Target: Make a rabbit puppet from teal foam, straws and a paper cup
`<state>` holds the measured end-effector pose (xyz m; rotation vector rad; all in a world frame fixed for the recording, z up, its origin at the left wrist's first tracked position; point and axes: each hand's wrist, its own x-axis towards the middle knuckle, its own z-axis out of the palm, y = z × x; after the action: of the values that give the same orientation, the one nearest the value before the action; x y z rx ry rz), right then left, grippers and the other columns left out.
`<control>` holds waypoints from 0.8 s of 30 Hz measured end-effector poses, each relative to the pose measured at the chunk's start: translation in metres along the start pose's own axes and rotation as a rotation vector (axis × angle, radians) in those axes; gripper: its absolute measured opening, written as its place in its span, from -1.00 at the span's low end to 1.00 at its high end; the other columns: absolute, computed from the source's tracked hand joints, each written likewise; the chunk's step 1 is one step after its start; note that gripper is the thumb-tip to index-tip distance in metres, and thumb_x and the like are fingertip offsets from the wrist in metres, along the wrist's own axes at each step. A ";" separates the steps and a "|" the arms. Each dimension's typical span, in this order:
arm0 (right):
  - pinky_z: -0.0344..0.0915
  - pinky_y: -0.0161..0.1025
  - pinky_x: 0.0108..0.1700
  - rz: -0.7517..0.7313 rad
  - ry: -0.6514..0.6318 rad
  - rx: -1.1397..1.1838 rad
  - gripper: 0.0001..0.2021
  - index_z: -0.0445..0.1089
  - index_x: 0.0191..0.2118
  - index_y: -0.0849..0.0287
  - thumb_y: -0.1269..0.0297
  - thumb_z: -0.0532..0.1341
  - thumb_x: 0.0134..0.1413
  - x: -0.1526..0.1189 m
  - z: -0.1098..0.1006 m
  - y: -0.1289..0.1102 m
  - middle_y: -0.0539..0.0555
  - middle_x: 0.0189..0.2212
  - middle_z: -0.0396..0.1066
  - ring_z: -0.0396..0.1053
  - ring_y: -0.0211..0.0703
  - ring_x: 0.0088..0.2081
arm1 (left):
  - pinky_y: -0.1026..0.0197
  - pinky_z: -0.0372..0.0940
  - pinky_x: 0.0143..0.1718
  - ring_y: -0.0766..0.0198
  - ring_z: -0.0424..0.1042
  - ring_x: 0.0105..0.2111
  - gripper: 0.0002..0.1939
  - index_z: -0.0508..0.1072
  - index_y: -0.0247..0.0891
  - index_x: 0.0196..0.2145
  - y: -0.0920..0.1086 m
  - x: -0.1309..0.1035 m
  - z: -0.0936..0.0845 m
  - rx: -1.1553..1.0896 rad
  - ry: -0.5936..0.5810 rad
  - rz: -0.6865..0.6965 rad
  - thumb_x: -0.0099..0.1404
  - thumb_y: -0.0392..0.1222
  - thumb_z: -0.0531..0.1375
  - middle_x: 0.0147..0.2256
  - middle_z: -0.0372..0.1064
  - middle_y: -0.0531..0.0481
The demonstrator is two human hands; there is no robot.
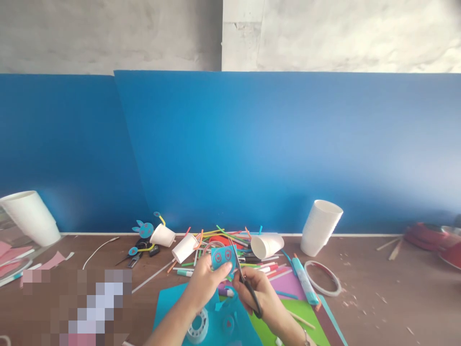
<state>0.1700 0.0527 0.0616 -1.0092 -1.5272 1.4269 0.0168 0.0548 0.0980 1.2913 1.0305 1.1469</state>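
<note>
My left hand [208, 281] pinches a small piece of blue paper [218, 255] with two red eye-like drawings on it. Black-handled scissors [251, 291] are in my right hand [260, 290], their blades upright at the paper's right edge. Below both hands lies a larger blue sheet [173, 312], bearing blue offcuts and a white tape roll [197, 326]. A small round blue cutout [228, 324] with a red mark rests on that sheet.
Straws and markers pile up behind my hands, among tipped white cups [267, 246]. Stacked cups [321, 228] stand at right, more [30, 218] at far left. A tape ring [322, 278] lies right of a blue tube [304, 280]. A blue panel [281, 154] rises behind.
</note>
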 end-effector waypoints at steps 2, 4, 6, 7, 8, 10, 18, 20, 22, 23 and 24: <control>-0.10 -0.46 -0.75 0.015 0.010 -0.005 -0.59 0.22 -0.53 0.19 -0.08 0.25 -0.09 0.000 0.001 -0.001 -0.20 -0.82 0.06 -0.02 -0.46 -0.79 | 0.19 0.22 -0.25 0.16 0.35 -0.33 -0.80 0.42 -0.30 -0.43 0.001 0.001 0.000 -0.005 -0.007 0.000 0.12 -0.08 0.22 -0.44 0.40 -0.03; -0.10 -0.46 -0.76 0.025 0.013 -0.007 -0.60 0.23 -0.53 0.19 -0.07 0.26 -0.10 0.000 0.001 -0.002 -0.20 -0.83 0.05 -0.03 -0.46 -0.80 | 0.20 0.21 -0.27 0.19 0.34 -0.36 -0.79 0.42 -0.30 -0.43 0.002 0.001 0.000 -0.011 -0.017 -0.002 0.12 -0.08 0.22 -0.44 0.40 -0.02; -0.10 -0.46 -0.77 0.027 0.012 -0.004 -0.61 0.23 -0.53 0.19 -0.06 0.26 -0.10 0.000 0.001 -0.003 -0.21 -0.83 0.05 -0.04 -0.47 -0.80 | 0.21 0.20 -0.30 0.21 0.31 -0.39 -0.79 0.42 -0.30 -0.44 0.002 0.002 -0.001 -0.003 -0.019 -0.006 0.10 -0.08 0.23 -0.45 0.39 -0.01; -0.09 -0.46 -0.77 0.025 0.009 -0.003 -0.62 0.24 -0.53 0.19 -0.05 0.26 -0.10 0.000 0.001 -0.002 -0.21 -0.82 0.05 -0.04 -0.47 -0.80 | 0.22 0.20 -0.32 0.23 0.30 -0.41 -0.79 0.41 -0.30 -0.46 0.002 0.002 -0.002 0.005 -0.018 -0.009 0.09 -0.07 0.23 -0.47 0.37 0.00; -0.09 -0.46 -0.77 0.023 0.006 -0.003 -0.62 0.24 -0.53 0.20 -0.04 0.26 -0.09 0.000 0.001 -0.002 -0.20 -0.82 0.05 -0.04 -0.47 -0.80 | 0.22 0.19 -0.33 0.24 0.28 -0.42 -0.78 0.39 -0.30 -0.47 0.002 0.002 -0.003 0.016 -0.019 -0.014 0.09 -0.06 0.23 -0.49 0.35 0.01; -0.09 -0.47 -0.77 0.026 0.000 -0.004 -0.63 0.24 -0.53 0.20 -0.03 0.26 -0.09 0.000 0.000 -0.001 -0.20 -0.81 0.04 -0.04 -0.48 -0.80 | 0.22 0.18 -0.35 0.25 0.27 -0.43 -0.76 0.37 -0.29 -0.49 0.003 0.002 -0.005 0.038 -0.021 -0.028 0.08 -0.04 0.23 -0.50 0.32 0.04; -0.11 -0.47 -0.78 0.022 0.011 -0.014 -0.63 0.24 -0.53 0.20 -0.03 0.26 -0.08 0.003 -0.002 0.004 -0.20 -0.84 0.05 -0.03 -0.47 -0.81 | 0.21 0.23 -0.28 0.21 0.35 -0.37 -0.72 0.42 -0.30 -0.44 0.002 0.002 0.002 -0.046 0.015 -0.028 0.10 0.00 0.23 -0.47 0.39 0.01; -0.11 -0.46 -0.78 0.015 0.003 0.001 -0.63 0.23 -0.53 0.19 -0.03 0.26 -0.08 0.003 -0.002 0.005 -0.20 -0.83 0.06 -0.02 -0.46 -0.81 | 0.20 0.25 -0.28 0.19 0.38 -0.37 -0.70 0.44 -0.31 -0.42 0.002 0.001 0.007 -0.068 0.060 -0.027 0.12 0.03 0.22 -0.46 0.42 -0.01; -0.11 -0.46 -0.78 0.004 -0.019 0.012 -0.63 0.23 -0.53 0.19 -0.03 0.25 -0.06 0.003 -0.002 0.007 -0.19 -0.82 0.07 0.00 -0.45 -0.81 | 0.21 0.26 -0.31 0.20 0.38 -0.38 -0.69 0.44 -0.29 -0.42 0.002 0.000 0.010 -0.070 0.110 -0.033 0.13 0.05 0.21 -0.47 0.42 0.00; -0.10 -0.46 -0.77 -0.001 -0.029 0.015 -0.63 0.23 -0.52 0.19 -0.03 0.24 -0.04 0.003 -0.002 0.008 -0.18 -0.82 0.08 0.02 -0.44 -0.80 | 0.22 0.26 -0.31 0.20 0.38 -0.38 -0.70 0.44 -0.29 -0.42 0.001 -0.001 0.011 -0.069 0.123 -0.028 0.13 0.05 0.21 -0.47 0.42 0.00; -0.08 -0.46 -0.76 -0.007 -0.038 0.018 -0.64 0.23 -0.52 0.20 -0.02 0.23 -0.03 0.003 -0.002 0.008 -0.17 -0.81 0.10 0.04 -0.43 -0.80 | 0.23 0.25 -0.30 0.20 0.38 -0.38 -0.71 0.44 -0.28 -0.42 0.001 -0.002 0.012 -0.067 0.128 -0.019 0.13 0.04 0.21 -0.47 0.42 0.01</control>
<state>0.1711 0.0569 0.0533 -0.9703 -1.5406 1.4598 0.0282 0.0510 0.0991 1.1654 1.0863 1.2517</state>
